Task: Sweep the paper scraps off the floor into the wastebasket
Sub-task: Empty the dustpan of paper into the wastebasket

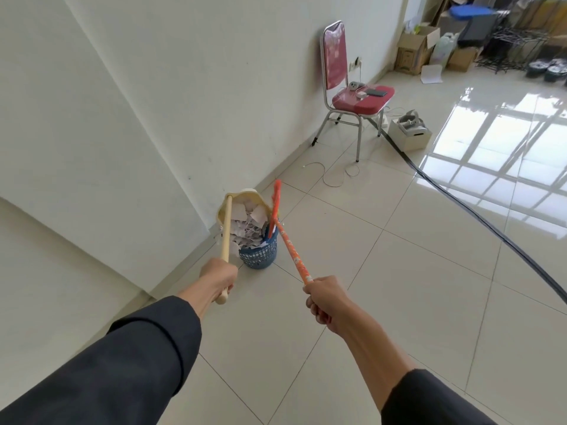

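A blue mesh wastebasket [259, 254] stands on the tiled floor beside the white wall. A cream dustpan [248, 199] is tipped over its rim, and white paper scraps [247, 225] fill the pan and the basket. My left hand [218, 279] grips the dustpan's long cream handle [226, 231]. My right hand [325, 297] grips an orange broom handle [291, 251]. The broom's orange head [275, 207] rests against the basket's right rim, beside the pan.
A red chair [349, 84] with phones on its seat stands by the wall farther on. White cables [334, 174] lie on the floor near it. A black cable [478, 219] runs diagonally across the tiles at right. Cardboard boxes [414, 50] crowd the far corner.
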Tool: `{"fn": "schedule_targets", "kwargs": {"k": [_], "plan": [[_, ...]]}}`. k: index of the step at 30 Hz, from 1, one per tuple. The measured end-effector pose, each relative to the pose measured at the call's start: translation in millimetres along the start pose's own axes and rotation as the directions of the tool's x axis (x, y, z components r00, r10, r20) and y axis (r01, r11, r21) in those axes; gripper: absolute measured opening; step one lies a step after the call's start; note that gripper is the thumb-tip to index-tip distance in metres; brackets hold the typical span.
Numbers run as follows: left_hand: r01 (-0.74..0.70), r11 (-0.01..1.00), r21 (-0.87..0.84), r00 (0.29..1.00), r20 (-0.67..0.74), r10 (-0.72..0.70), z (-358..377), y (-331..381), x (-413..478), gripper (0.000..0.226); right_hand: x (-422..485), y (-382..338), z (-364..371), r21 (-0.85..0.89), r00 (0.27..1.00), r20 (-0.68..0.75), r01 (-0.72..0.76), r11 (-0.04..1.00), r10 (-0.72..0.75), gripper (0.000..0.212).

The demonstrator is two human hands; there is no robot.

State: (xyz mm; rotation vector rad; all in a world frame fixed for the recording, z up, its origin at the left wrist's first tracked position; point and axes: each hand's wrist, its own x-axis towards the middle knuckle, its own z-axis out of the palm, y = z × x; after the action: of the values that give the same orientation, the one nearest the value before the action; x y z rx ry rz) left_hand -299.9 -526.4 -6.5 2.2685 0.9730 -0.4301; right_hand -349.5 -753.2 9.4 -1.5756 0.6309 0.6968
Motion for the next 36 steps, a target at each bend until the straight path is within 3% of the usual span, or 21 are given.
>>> {"fn": "schedule_targets", "kwargs": {"k": [11, 27, 36], "plan": [[-0.062, 0.980, 0.187, 0.993, -0.092, 0.080, -34, 10, -34, 0.017, 1, -20, 2, -0.148, 0.999, -0.004, 0.038, 0.988, -0.039, 0.012], [-0.116, 0.993, 0.023, 0.988, -0.102, 0.117, -70, 45, -58, 0.006, 0, -37, -1, -0.281, 0.999, 0.010, 0.049, 0.958, -0.049, 0.012], [-0.065, 0.997, -0.033, 0.998, 0.007, 0.065, -32, 31, -55, 0.017, 2, -35, -8, -0.177, 1.000, 0.008, 0.000, 0.984, 0.001, 0.009]]}}
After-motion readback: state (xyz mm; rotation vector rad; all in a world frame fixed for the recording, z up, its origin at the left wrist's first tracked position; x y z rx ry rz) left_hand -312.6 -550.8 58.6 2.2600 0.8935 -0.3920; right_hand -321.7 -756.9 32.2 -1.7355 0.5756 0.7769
